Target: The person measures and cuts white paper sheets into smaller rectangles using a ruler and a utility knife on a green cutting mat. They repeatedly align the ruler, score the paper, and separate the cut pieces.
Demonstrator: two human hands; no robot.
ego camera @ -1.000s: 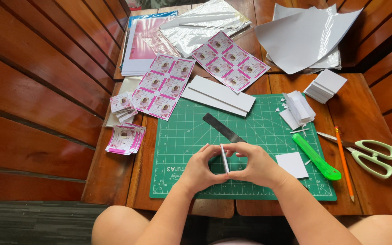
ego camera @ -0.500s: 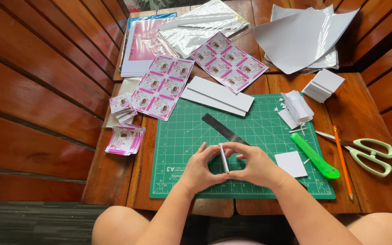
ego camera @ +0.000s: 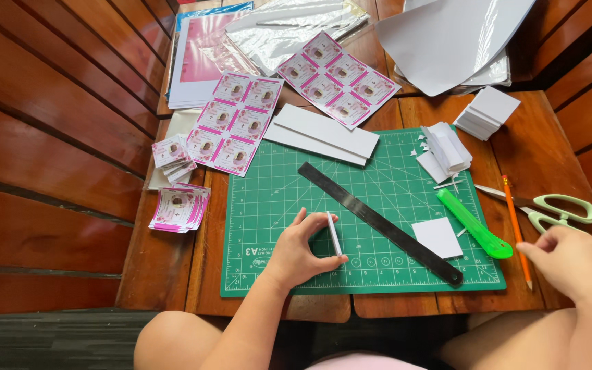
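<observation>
Left hand pinches a small white card stack on edge; right hand, open and empty, hovers right beside the scissors.

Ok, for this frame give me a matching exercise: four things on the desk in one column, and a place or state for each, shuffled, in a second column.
Things:
1. small white stack
2. black ruler
3. green knife
4. scissors

Places or states:
A. lying diagonally across the green cutting mat
B. on bare wood past the orange pencil
C. pinched on edge in the left hand
D. at the mat's right edge

Pairs: 1-C, 2-A, 3-D, 4-B
</observation>
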